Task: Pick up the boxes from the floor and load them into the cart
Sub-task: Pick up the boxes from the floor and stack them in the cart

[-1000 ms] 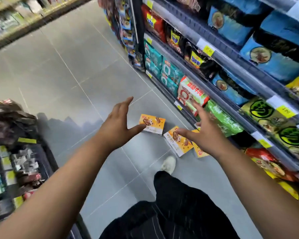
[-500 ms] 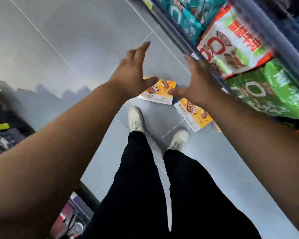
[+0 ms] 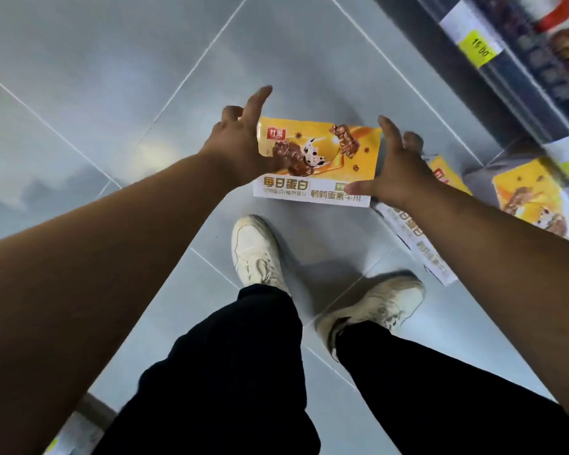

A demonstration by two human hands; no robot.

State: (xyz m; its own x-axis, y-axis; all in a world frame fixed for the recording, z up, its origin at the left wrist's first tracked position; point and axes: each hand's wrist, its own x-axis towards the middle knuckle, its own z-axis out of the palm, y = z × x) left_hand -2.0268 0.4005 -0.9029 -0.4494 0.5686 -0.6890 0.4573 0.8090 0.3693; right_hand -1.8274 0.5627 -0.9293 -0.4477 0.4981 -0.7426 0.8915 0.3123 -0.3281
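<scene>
At the frame's centre a flat yellow-and-white cardboard snack box (image 3: 326,165) lies face-up on the grey tiled floor (image 3: 112,93). A second such box (image 3: 418,244) lies just to its right. The left hand (image 3: 240,149) and right hand (image 3: 398,172) flank its short ends, fingers straight and spread, clamped on nothing. Whether the thumbs touch it I cannot tell. It looks light and stiff but crushable, with a glossy, probably slippery face. It is best gripped by both short edges.
</scene>
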